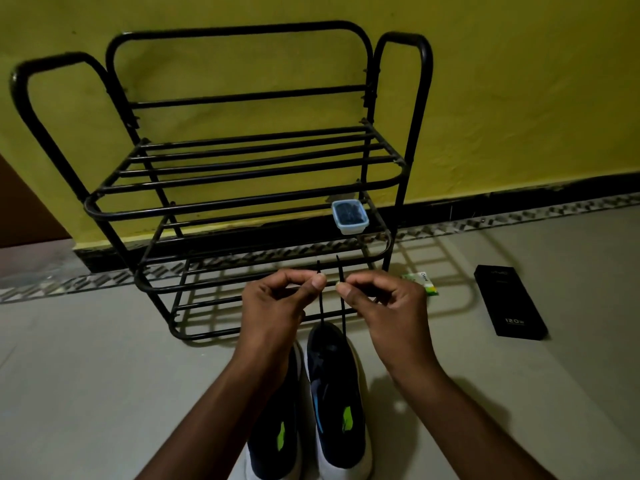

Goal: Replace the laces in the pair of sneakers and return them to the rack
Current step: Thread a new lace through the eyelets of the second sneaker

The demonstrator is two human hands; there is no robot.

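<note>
Left hand [277,299]: lower centre of frame, thumb and forefinger pinched on one end of the black lace [322,303], remaining fingers curled under.
Right hand [384,299]: just right of the left, likewise pinched on the other lace end near its tip, tips raised side by side.
Lace: two strands running straight down from the pinches to the toe end of the right sneaker [337,393]; held taut and level, probably to even both ends before threading higher eyelets.
Left sneaker [273,427]: bottom centre, touching its mate, partly hidden under the left forearm; lacing state not visible.
Sneakers' placement: toes toward the rack, heels toward the wearer, convenient for working from above.
Rack [242,202]: black metal, centre of frame against the yellow wall, shelves bare of shoes, awaiting the pair.
Small tub [349,216]: on a middle shelf, right side; dark contents, unidentifiable.
Black box [510,303]: on the floor, right of frame, well apart.
Green packet [420,280]: behind the right hand, partly hidden.
Progress: early, judging by lace only at the toe.
</note>
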